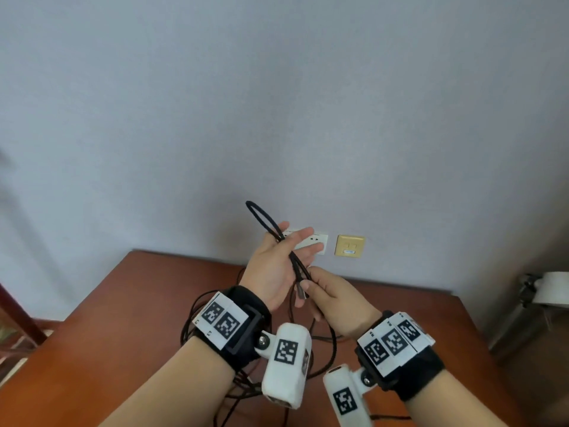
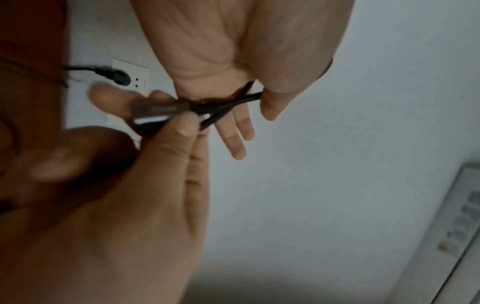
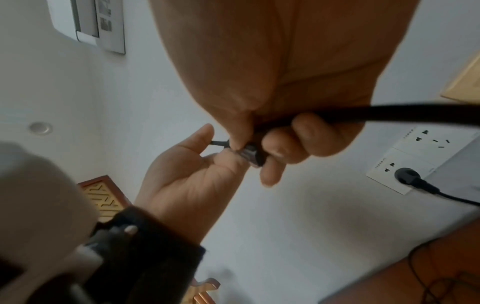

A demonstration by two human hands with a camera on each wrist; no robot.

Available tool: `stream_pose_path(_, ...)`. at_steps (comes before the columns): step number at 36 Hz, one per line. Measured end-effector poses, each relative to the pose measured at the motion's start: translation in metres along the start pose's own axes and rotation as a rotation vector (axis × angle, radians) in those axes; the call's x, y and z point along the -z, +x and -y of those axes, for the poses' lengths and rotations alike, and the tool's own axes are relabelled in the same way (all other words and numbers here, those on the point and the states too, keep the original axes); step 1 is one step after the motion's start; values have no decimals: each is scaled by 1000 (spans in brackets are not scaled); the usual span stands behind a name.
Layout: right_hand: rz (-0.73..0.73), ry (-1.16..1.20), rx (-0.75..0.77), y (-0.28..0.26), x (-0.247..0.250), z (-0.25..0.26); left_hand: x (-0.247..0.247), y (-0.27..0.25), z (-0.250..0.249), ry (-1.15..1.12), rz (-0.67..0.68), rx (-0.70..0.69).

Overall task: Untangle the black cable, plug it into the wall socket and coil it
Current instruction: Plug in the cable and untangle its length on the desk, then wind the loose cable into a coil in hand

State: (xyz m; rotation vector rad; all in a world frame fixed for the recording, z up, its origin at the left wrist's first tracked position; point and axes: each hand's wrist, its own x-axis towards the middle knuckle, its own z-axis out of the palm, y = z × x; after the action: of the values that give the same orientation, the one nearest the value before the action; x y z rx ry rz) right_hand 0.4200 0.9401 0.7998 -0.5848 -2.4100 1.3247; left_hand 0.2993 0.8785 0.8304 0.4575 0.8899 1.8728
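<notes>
The black cable (image 1: 294, 260) runs doubled across my left hand (image 1: 295, 241), whose fingers are straight; its loop (image 1: 255, 208) sticks up past the crook of the thumb. My right hand (image 1: 308, 288) pinches the cable's metal connector end (image 1: 300, 292) just below the left palm. In the left wrist view the connector (image 2: 155, 111) sits between right thumb and fingers. In the right wrist view the fingers curl round the cable (image 3: 389, 112). A black plug (image 3: 405, 176) sits in the white wall socket (image 3: 384, 170). The socket (image 1: 318, 241) is half hidden behind my left fingers.
Loose cable loops (image 1: 197, 318) lie tangled on the brown table (image 1: 123, 303) under my wrists. A yellow wall plate (image 1: 350, 246) is right of the socket. A grey and white object (image 1: 538, 291) stands off the table's right side. Dark wooden furniture (image 1: 18, 315) is at left.
</notes>
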Motion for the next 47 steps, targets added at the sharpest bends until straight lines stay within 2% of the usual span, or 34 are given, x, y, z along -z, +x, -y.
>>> stream_pose_path(3, 95, 81, -63, 0, 3, -2, 2, 4, 0, -113, -3, 16)
stream_pose_path(7, 186, 235, -135, -3, 9, -3, 6, 3, 4, -55, 45, 1)
stream_pose_path(13, 174, 420, -147, -1, 10, -2, 2, 1, 5, 17, 26, -69)
stream_pose_path(19, 164, 425, -142, 0, 10, -2, 0, 2, 10, 73, -21, -72)
stream_pose_path(25, 121, 338, -171, -1, 8, -13, 8, 2, 5, 49, 32, -49)
stream_pose_path(31, 239, 459, -130, -1, 5, -12, 11, 3, 0, -14, 117, -87)
stream_pose_path(35, 273, 439, -101, 0, 4, -11, 7, 1, 1, -63, 133, -66)
stream_pose_path(39, 228, 356, -123, -2, 9, -18, 11, 2, -5, 80, 89, -88)
stream_pose_path(42, 162, 310, -138, -2, 19, -29, 20, 7, -14, 112, 87, -53)
stream_pose_path(47, 103, 137, -166, -4, 31, -43, 25, 13, -17, 185, -128, -129)
